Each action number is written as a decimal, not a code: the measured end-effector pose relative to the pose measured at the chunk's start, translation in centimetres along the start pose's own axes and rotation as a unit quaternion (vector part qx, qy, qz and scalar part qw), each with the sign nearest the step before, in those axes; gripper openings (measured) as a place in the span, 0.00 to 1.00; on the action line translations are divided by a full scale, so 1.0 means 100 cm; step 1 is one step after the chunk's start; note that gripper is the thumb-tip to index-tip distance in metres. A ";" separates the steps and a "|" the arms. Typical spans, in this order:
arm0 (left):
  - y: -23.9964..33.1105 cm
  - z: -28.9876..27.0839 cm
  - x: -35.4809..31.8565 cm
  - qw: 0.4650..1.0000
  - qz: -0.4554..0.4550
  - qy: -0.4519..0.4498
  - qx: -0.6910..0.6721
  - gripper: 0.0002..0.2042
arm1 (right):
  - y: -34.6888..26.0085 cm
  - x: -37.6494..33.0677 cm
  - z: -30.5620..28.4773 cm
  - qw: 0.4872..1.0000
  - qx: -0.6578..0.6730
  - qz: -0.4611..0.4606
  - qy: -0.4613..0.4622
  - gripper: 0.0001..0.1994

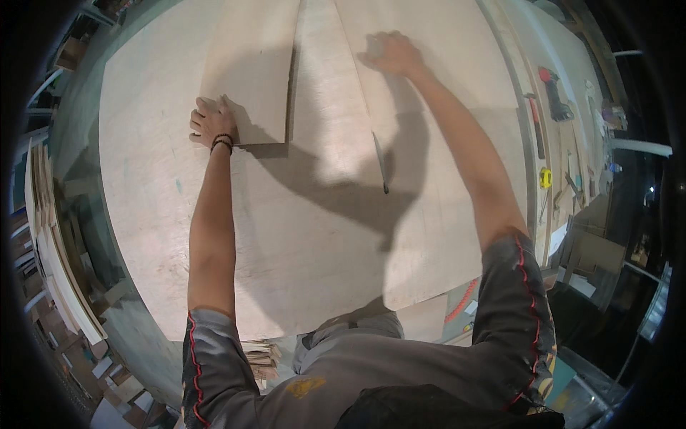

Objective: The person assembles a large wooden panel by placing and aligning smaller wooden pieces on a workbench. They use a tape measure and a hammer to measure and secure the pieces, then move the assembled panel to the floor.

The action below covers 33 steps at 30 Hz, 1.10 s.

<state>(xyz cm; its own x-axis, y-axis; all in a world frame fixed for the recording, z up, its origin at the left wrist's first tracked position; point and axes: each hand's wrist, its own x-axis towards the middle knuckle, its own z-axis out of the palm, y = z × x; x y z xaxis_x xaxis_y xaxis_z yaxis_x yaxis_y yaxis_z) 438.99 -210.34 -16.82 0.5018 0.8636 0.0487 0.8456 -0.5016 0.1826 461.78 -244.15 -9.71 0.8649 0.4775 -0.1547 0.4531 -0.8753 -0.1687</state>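
Observation:
A long pale wooden board lies on a large sheet of plywood, its near end square. My left hand, a dark beaded bracelet at the wrist, rests at the board's near left corner with fingers spread. Farther off to the right, my right hand reaches over a second pale panel, fingers stretched out to the left and holding nothing visible. Whether its fingertips press on the surface is hard to tell. A thin dark pen-like tool lies along the line where that panel's edge runs.
Along the right side lie a red and black power tool, a hammer-like tool with a red part and a yellow tape measure. Stacked wooden strips and offcuts fill the floor at left.

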 end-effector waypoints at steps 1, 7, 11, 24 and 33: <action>0.003 0.002 -0.001 1.000 -0.005 0.014 -0.001 0.33 | -0.016 0.008 0.008 0.999 -0.003 -0.009 0.036 0.34; 0.006 0.013 0.005 0.999 0.000 0.043 -0.002 0.33 | 0.000 0.047 0.057 0.956 -0.111 -0.169 0.214 0.33; -0.002 0.018 0.001 0.993 0.008 0.116 0.010 0.34 | -0.010 0.059 0.028 0.966 -0.133 -0.219 0.011 0.28; -0.034 0.014 -0.025 0.995 0.004 0.092 0.040 0.33 | -0.042 -0.006 -0.135 0.976 -0.179 -0.123 0.002 0.23; -0.125 -0.034 -0.134 0.997 -0.030 0.074 0.010 0.33 | 0.036 -0.077 -0.240 0.950 -0.271 -0.113 0.110 0.20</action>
<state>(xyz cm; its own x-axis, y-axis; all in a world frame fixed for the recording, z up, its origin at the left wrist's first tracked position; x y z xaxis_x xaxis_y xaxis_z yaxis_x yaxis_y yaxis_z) 421.09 -215.46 -16.38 0.4183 0.8897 0.1828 0.8779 -0.4477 0.1699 461.95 -252.78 14.24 0.7295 0.6826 0.0436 0.6253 -0.6913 0.3619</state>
